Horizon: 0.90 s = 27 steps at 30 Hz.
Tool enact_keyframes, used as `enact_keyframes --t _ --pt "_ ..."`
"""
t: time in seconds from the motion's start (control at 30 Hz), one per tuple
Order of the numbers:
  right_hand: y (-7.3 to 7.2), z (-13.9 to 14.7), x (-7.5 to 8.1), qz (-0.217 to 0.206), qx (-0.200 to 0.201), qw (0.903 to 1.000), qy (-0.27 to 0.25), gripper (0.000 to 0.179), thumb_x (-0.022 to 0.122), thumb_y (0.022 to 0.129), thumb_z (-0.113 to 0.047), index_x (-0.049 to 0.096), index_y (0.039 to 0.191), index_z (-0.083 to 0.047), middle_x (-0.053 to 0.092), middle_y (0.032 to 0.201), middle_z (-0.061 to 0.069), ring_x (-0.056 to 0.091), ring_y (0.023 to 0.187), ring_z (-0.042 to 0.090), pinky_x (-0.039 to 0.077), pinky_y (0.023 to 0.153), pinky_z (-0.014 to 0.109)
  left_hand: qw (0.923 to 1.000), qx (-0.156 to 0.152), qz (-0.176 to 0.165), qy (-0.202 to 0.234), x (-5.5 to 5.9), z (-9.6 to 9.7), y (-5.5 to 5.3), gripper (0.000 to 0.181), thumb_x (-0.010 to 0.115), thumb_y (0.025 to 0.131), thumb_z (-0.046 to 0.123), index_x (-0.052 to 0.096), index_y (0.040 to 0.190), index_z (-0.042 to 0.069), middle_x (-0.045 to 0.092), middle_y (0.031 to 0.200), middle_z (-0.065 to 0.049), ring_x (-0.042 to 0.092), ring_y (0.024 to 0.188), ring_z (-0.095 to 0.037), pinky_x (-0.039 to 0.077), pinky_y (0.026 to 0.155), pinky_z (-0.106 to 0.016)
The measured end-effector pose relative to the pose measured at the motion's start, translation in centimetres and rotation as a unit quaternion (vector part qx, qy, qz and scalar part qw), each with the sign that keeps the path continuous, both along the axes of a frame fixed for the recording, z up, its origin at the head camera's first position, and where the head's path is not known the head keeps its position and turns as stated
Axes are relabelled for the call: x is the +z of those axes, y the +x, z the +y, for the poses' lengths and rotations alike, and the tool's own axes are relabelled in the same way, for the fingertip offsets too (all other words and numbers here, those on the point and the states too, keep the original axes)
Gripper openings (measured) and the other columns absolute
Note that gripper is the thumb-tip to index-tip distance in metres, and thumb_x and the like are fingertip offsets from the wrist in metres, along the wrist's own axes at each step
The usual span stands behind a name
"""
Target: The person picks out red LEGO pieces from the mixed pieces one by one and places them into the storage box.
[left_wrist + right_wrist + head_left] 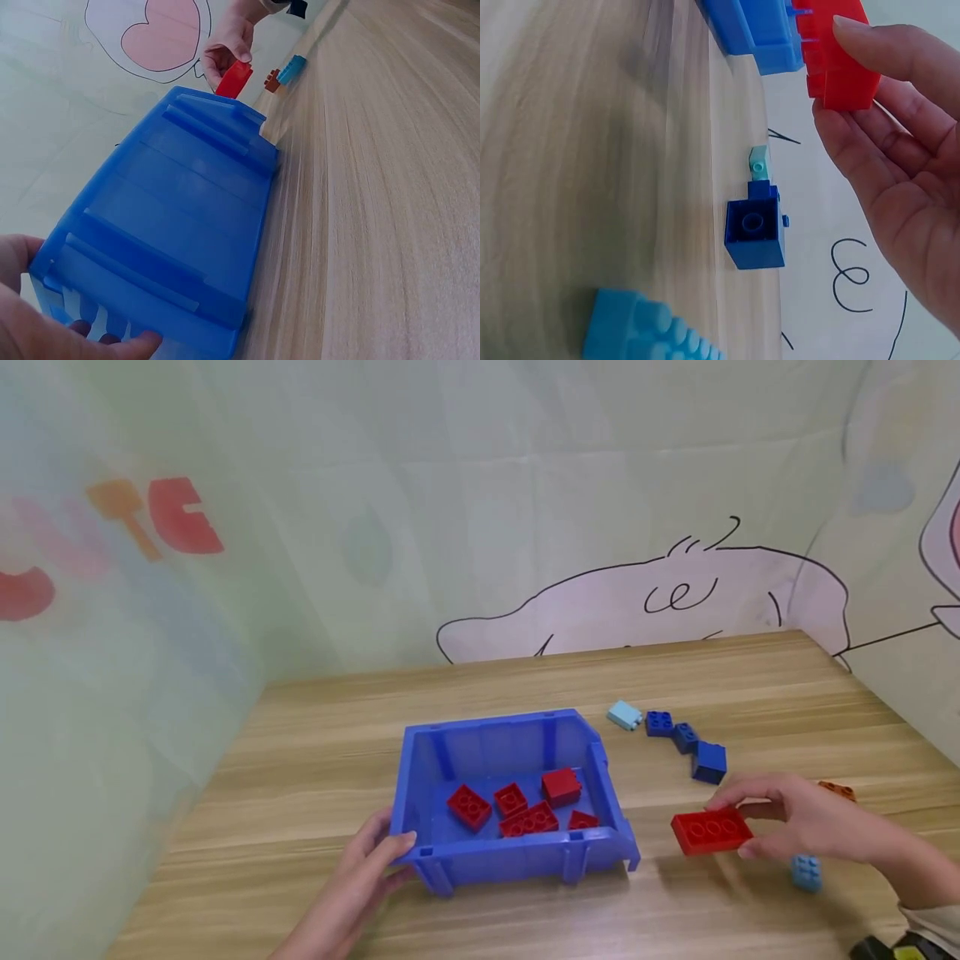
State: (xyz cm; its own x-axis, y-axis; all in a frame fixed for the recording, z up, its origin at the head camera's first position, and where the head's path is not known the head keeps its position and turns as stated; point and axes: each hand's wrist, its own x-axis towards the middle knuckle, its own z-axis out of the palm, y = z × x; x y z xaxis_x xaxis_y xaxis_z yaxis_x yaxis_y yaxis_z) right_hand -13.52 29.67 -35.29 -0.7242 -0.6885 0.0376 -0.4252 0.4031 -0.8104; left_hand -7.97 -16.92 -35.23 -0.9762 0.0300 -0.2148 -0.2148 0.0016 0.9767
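Note:
A blue plastic bin [495,864] stands on the wooden table with several red toy bricks [469,807] inside it. My left hand [367,868] grips the bin's near left corner, thumb over the rim and fingers beneath, as the left wrist view shows. Right of the bin, my right hand [795,822] pinches a long red brick [712,832] between thumb and fingers, held above the table with its hollow underside toward the head camera. In the right wrist view the red brick [840,56] has its studs facing left, toward the bin [769,34].
Behind the right hand lie a pale blue brick [625,715] and several dark blue bricks [708,762]. An orange brick [837,791] and a light blue brick [807,872] lie close around the right hand. A printed cloth [480,527] hangs behind the table.

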Motion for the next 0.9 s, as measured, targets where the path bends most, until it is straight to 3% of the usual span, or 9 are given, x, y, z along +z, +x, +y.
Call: enact_keyframes --t 0.2,0.37,0.53,0.7,0.9 --pt "-0.8 -0.7 0.5 -0.006 -0.023 0.9996 0.017 0.038 0.072 0.079 -0.013 0.062 0.115 -0.014 0.058 0.113 0.0 0.052 0.101 0.004 0.048 0.081 0.016 1.0 0.001 0.0 -0.001 0.0 0.0 0.0 0.052 0.052 0.086 0.013 0.037 0.132 -0.007 0.046 0.127 -0.025 0.05 0.11 -0.03 0.047 0.09 -0.045" --pt "-1.3 -1.8 1.1 -0.002 -0.019 0.9996 0.02 0.038 0.073 0.079 -0.016 0.062 0.116 -0.015 0.059 0.113 0.001 0.053 0.102 0.006 0.048 0.083 0.017 1.0 0.001 -0.001 -0.004 0.1 0.0 0.0 0.053 0.051 0.086 0.013 0.037 0.133 -0.006 0.046 0.127 -0.025 0.05 0.11 -0.03 0.047 0.09 -0.045" --pt "-1.9 -3.1 1.9 0.0 -0.024 0.9993 0.028 0.037 0.073 0.078 -0.017 0.063 0.114 -0.017 0.058 0.112 0.005 0.055 0.102 0.015 0.052 0.083 0.03 1.0 0.002 0.001 -0.001 0.1 -0.1 0.0 0.051 0.051 0.087 0.013 0.037 0.132 -0.007 0.047 0.125 -0.024 0.051 0.108 -0.029 0.047 0.089 -0.043" --pt "-2.9 -4.4 2.4 -0.007 -0.017 0.9993 0.032 0.037 0.073 0.078 -0.015 0.063 0.114 -0.017 0.058 0.112 0.006 0.055 0.104 0.025 0.052 0.085 0.039 1.0 0.002 0.003 -0.002 0.0 -0.2 0.1 0.053 0.051 0.087 0.013 0.035 0.133 -0.007 0.046 0.126 -0.024 0.051 0.108 -0.028 0.047 0.09 -0.045" --pt "-4.2 -5.4 2.6 -0.025 0.012 0.9996 0.005 0.037 0.072 0.078 -0.011 0.062 0.115 -0.011 0.057 0.113 0.012 0.057 0.101 0.025 0.052 0.084 0.034 1.0 -0.002 0.005 -0.005 0.0 -0.2 0.1 0.056 0.05 0.087 0.013 0.033 0.135 -0.008 0.045 0.127 -0.025 0.05 0.109 -0.028 0.046 0.091 -0.046"
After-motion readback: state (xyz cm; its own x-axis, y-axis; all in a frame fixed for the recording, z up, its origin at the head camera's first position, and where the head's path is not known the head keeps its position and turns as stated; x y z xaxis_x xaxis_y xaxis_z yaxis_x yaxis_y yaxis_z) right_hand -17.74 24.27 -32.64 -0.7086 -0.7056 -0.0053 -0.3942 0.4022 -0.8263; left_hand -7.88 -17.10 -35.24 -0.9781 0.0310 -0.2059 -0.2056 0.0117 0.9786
